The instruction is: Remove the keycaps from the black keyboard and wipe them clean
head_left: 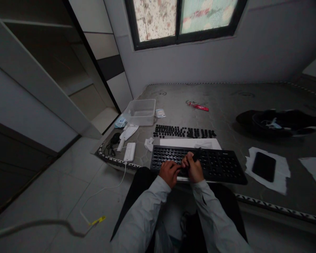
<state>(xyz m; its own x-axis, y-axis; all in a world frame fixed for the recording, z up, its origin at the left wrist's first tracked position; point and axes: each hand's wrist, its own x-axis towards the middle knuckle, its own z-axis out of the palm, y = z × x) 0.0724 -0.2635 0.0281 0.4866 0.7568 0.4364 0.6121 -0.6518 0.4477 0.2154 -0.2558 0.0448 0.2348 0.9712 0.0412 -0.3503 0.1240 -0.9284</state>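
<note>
A black keyboard [221, 165] lies across the front edge of the surface, its key sockets bare over much of it. My right hand [193, 169] is closed round a dark, slim-handled tool [197, 155], whose kind I cannot make out, over the middle of the keyboard. Beside it, at the keyboard's front edge, my left hand [170, 172] has its fingers bent and pressed together near the right fingertips. Whatever they pinch is too small and dark to name. Behind the keyboard, loose black keycaps [171, 131] sit in rows, and a white sheet [171, 142] lies between.
Left stand a clear plastic box [144, 111], a white power strip [130, 152] and a coiled black cable [111, 146]. On the right are a phone [264, 166] on paper and a black bag [276, 123]. A red packet [200, 106] lies farther back.
</note>
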